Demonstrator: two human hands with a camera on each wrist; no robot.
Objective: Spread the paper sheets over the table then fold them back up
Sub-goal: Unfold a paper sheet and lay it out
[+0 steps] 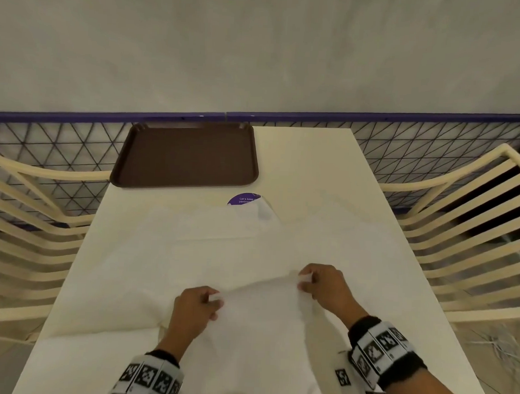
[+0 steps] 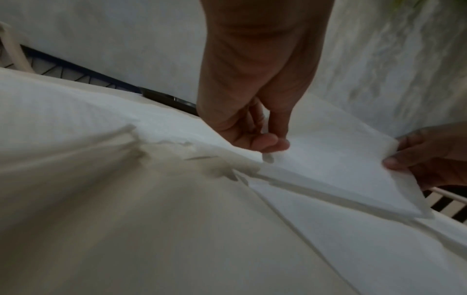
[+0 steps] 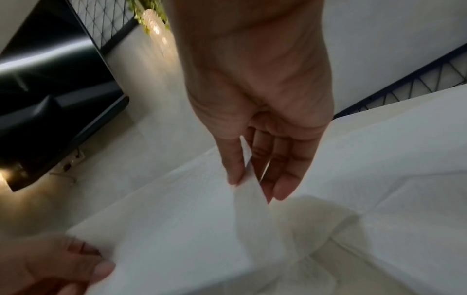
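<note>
Paper sheets point(image 1: 208, 254) lie spread across the near half of the white tabletop point(image 1: 313, 169), overlapping one another, and we see their far edge partly covering a round purple sticker point(image 1: 243, 199) on the surface. Our left hand point(image 1: 196, 305) pinches an upper edge of the nearest sheet between thumb and fingertips, and in the left wrist view that pinch point(image 2: 267, 142) sits right at the paper's corner. Our right hand point(image 1: 323, 284) pinches the same edge a little farther off, with a slip of paper caught between the thumb and the first fingers point(image 3: 278, 179) in the right wrist view. Between the two hands the sheet is lifted off the tabletop in a shallow ridge, while the rest of it drapes down toward us. A brown tray point(image 1: 186, 155) rests on the far left corner of the tabletop, well apart from the sheets. Cream slatted chairs point(image 1: 466, 211) stand on both sides.
</note>
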